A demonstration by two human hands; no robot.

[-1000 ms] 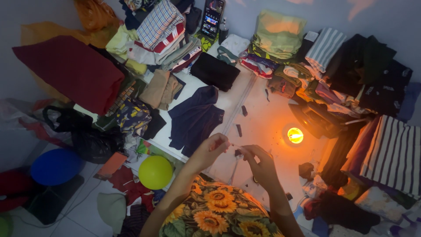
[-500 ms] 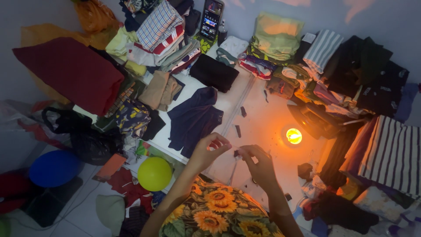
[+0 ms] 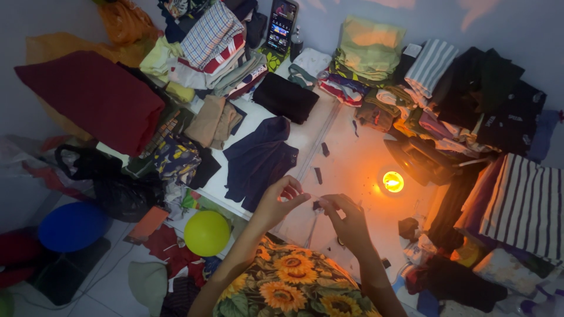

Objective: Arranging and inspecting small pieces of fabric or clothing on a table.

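Hands first: left hand [image 3: 283,198] and right hand [image 3: 346,218] hovering close together above the white floor [image 3: 352,170], fingertips drawn in, both pinching a small dark piece [image 3: 318,205] held between them, just above the sunflower-print lap [image 3: 291,287]. Cannot tell what the piece is; too small and dim.

Proceeding by size. Lying at far left, a large dark red cloth [image 3: 94,97], folded into a slab. Spreading along the right edge, a black-and-white striped fabric [image 3: 526,199]. Piling across the top, stacks of folded clothes [image 3: 367,50], with a checked shirt [image 3: 208,32] on the left stack. Lying flat just beyond the hands, a navy garment [image 3: 258,158]; beyond that, a black folded piece [image 3: 286,97]. Sitting at lower left, a round blue stool seat [image 3: 71,226], well apart from the hands. Resting near the left forearm, a yellow-green balloon [image 3: 207,232]. Leaning upright at top centre, a phone [image 3: 281,24] with lit screen. Glowing right of the hands, a small orange lamp [image 3: 392,181]. Lying scattered on the floor between garment and lamp, a few small dark scraps [image 3: 318,175].
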